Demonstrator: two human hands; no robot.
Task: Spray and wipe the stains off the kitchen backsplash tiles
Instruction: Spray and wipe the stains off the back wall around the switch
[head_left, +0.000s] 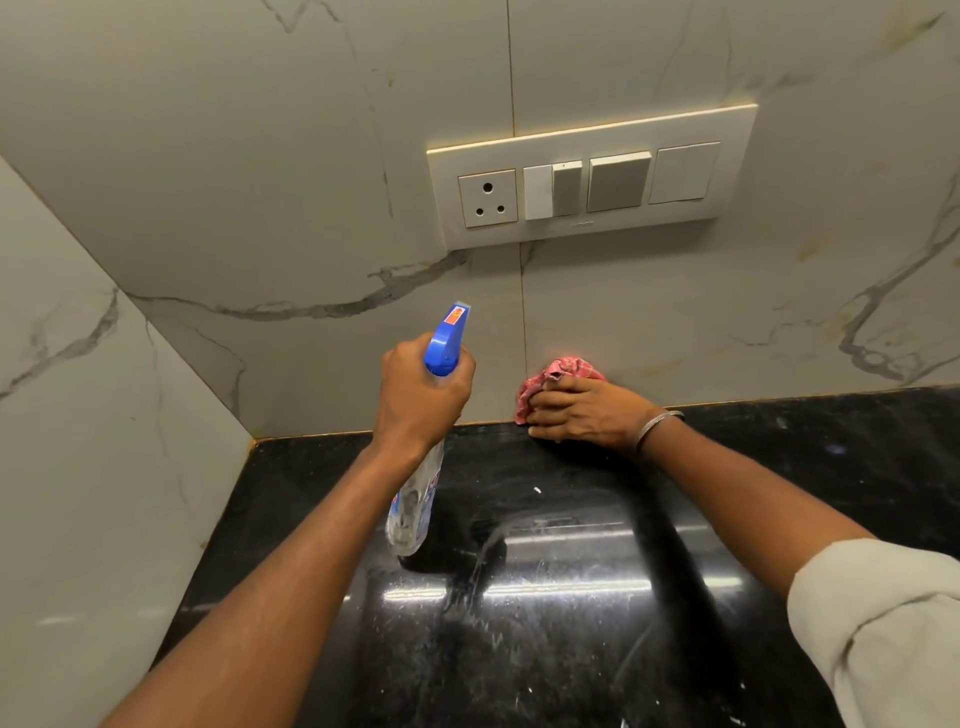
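Backsplash tiles (311, 182) rise straight ahead of me, pale and marble-patterned, meeting the black counter (571, 597) at its back edge and turning a corner on my left. My left hand (423, 395) is curled tight round the neck of the spray bottle (414, 512), just under its blue trigger head. The nozzle points at the tile below the switch plate (592, 176). I judge I hold it low and tilted like this so the mist lands on the wall and not on the socket. The bottle's clear body hangs under my wrist above the counter. It seems to hold clear liquid, though I cannot tell the level. My right hand (582, 410) grips a bunched red cloth (545, 376), set against the seam where tile meets counter, close enough to wipe as soon as the spray lands. I cannot tell which marks on the tile are stains and which are veining.
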